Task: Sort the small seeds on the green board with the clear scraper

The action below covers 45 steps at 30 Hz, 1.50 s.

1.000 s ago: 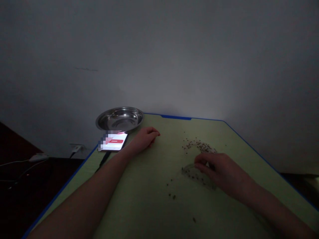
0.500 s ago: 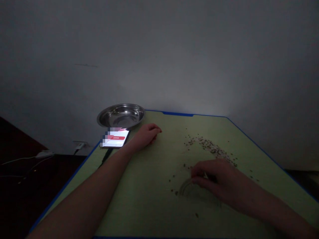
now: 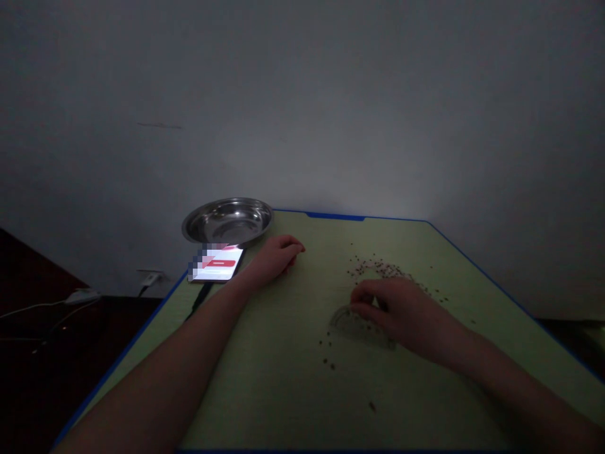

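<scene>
A clear, half-round protractor (image 3: 363, 331) lies close to the tabletop, its top edge pinched between the thumb and fingers of my right hand (image 3: 394, 308). Just beyond that hand is a scattered heap of small dark and pale seeds or beans (image 3: 380, 268), partly hidden by the knuckles. A few of them show around and through the clear plastic. My left hand (image 3: 278, 255) rests on its side on the table, fingers loosely curled in, with nothing visible in them.
A steel bowl (image 3: 229, 221) stands at the table's back left corner. In front of it lies a lit phone (image 3: 217, 265) with a dark cable or strap (image 3: 201, 299). A blue edge borders the pale green table (image 3: 265, 391), which stands against a grey wall (image 3: 331, 113).
My right hand has moved away from me and slightly left with the protractor, closer to the heap. My left hand stays in place.
</scene>
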Each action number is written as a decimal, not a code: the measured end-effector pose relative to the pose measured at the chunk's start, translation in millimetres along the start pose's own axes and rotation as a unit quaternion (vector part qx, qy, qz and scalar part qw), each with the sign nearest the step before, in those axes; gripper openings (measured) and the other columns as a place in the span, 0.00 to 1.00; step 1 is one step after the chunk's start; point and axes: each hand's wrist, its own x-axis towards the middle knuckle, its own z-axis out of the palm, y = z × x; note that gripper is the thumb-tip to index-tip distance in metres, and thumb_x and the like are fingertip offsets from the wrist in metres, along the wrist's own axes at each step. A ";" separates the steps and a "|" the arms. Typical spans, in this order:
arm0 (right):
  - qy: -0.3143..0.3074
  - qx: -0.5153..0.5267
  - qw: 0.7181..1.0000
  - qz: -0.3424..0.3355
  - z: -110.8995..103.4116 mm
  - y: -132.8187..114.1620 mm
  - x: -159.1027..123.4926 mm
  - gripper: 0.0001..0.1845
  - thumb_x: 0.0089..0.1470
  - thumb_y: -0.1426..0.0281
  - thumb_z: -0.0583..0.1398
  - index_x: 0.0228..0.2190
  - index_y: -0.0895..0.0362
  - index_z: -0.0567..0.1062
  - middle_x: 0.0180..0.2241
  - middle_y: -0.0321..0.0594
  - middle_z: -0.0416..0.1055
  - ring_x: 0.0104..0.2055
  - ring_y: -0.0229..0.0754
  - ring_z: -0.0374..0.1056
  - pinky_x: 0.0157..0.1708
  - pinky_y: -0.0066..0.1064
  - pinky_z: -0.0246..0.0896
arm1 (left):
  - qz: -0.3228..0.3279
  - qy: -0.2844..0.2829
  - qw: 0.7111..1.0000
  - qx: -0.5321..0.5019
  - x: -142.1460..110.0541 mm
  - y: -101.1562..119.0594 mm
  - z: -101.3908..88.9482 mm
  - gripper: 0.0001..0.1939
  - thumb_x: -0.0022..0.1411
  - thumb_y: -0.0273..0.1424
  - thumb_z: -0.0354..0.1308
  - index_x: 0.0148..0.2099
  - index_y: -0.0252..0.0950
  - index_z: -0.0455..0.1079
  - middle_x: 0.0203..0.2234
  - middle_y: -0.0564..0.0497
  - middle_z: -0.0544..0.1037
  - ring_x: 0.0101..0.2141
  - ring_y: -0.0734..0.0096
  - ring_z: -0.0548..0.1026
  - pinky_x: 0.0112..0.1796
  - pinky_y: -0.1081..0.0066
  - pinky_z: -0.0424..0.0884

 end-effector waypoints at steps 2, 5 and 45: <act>-0.004 -0.003 1.000 -0.008 0.8 -3.2 2.1 0.07 0.55 0.69 0.57 0.28 0.53 0.75 0.26 0.33 0.74 0.27 0.36 0.65 0.28 0.28 0.53 | -0.003 -0.001 1.000 -0.001 0.4 -0.3 0.2 0.09 0.59 0.33 0.51 0.35 0.35 0.70 0.13 0.59 0.63 0.13 0.80 0.60 0.17 0.77 0.56; -0.009 -0.001 1.000 -0.015 0.2 -5.4 1.0 0.07 0.55 0.69 0.57 0.28 0.53 0.75 0.25 0.33 0.74 0.26 0.35 0.65 0.28 0.28 0.53 | 0.003 -0.003 1.000 0.004 0.7 -0.5 0.6 0.09 0.59 0.33 0.52 0.35 0.35 0.70 0.13 0.59 0.63 0.14 0.80 0.60 0.17 0.77 0.56; -0.033 0.003 0.998 -0.047 0.7 -12.2 12.3 0.07 0.54 0.71 0.58 0.30 0.54 0.77 0.25 0.34 0.74 0.24 0.33 0.64 0.26 0.26 0.52 | 0.010 -0.009 1.000 0.006 -0.7 1.2 1.1 0.09 0.58 0.34 0.52 0.35 0.35 0.70 0.14 0.58 0.64 0.14 0.80 0.61 0.17 0.77 0.56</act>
